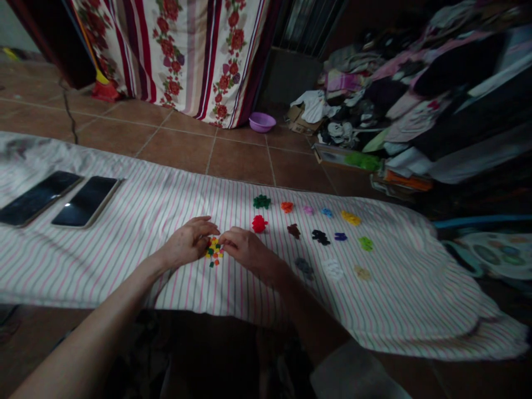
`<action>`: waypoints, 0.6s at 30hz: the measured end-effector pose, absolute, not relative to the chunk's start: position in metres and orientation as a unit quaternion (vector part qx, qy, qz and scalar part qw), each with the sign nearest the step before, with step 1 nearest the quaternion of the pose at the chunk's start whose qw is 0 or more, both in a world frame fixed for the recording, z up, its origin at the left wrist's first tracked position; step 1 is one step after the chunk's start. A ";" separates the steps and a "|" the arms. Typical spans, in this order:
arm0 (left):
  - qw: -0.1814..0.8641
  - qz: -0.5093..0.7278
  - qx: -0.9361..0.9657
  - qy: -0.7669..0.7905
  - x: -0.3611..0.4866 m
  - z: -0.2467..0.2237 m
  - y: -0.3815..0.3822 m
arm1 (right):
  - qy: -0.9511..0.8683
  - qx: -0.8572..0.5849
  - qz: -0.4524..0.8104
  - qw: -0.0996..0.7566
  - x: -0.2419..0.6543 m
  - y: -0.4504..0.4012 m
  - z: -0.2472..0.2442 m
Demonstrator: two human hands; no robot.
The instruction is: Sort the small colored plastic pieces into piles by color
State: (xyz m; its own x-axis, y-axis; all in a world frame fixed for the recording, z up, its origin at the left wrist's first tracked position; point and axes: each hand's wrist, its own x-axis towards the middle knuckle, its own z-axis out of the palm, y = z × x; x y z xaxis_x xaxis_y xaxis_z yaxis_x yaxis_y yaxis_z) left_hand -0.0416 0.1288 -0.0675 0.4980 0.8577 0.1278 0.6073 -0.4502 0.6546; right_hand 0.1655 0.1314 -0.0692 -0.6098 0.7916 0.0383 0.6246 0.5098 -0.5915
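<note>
On the striped cloth [174, 194]: it covers the table, and soft folds could let small pieces roll or hide if the fabric is tugged by a wrist or forearm.
Mixed pieces: a small multicoloured cluster [215, 256] lies between the hands, with yellow, green, orange and red showing; crowded fingertips could scatter it.
Left hand: the left hand [185, 242] is curled at the cluster's left side, fingers touching or almost touching it; whether anything is pinched, I cannot tell.
Right hand: the right hand [249, 249] has thumb and fingers drawn close at the other side, a narrow gap from the left; its grip is hidden too.
Red heap: the red heap [260, 224] sits just beyond the right hand, so a careless knuckle could spread it towards the dark green heap [261, 201].
Forearm side: the grey heap [304, 267] and white heap [333, 269] lie to the right of that arm, where a sweeping sleeve might drag them together.
Close colours: the black heap [321, 237] and dark blue heap [341, 236] are near neighbours (dim light does them no favours), so a stray piece could be misread.
</note>
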 end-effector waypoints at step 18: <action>0.258 0.226 0.826 0.447 -0.039 -0.067 0.130 | -0.856 -0.419 0.257 0.161 0.159 0.130 -0.066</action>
